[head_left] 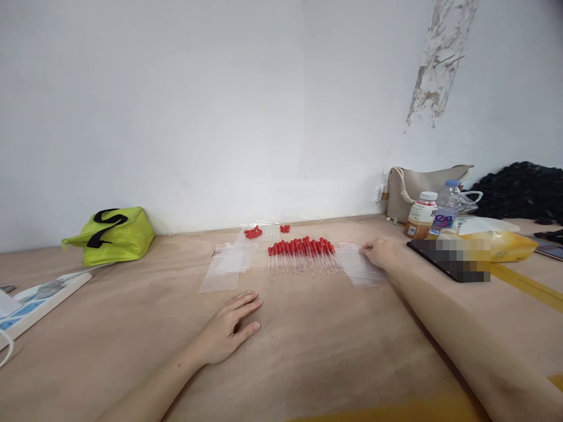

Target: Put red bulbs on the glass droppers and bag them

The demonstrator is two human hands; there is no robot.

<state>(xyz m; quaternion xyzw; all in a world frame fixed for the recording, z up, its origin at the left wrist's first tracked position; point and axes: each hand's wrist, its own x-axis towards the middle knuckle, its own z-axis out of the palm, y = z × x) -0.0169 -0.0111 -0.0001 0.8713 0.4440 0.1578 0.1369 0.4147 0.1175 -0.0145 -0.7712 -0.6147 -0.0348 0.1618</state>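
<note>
My left hand [232,328] rests on the brown table covering with its fingers apart and holds nothing. Farther right, the fingers of my right hand [379,253] are closed at the upper right corner of a clear plastic zip bag [363,272] that lies flat. Left of that bag is a row of thin clear droppers with red rubber bulbs [303,247], bulbs toward the wall. More clear plastic bags [224,271] lie to the left of the row. Behind it are loose red bulbs [253,232] on clear plastic and a small red cluster [285,229].
A lime-green bag [118,237] and a power strip [44,302] are on the left. On the right stand a drink bottle [421,215], a clear bottle [446,208] and a beige bag [422,181]. A dark flat device [433,258] and a yellow tissue pack [510,245] lie near my right forearm.
</note>
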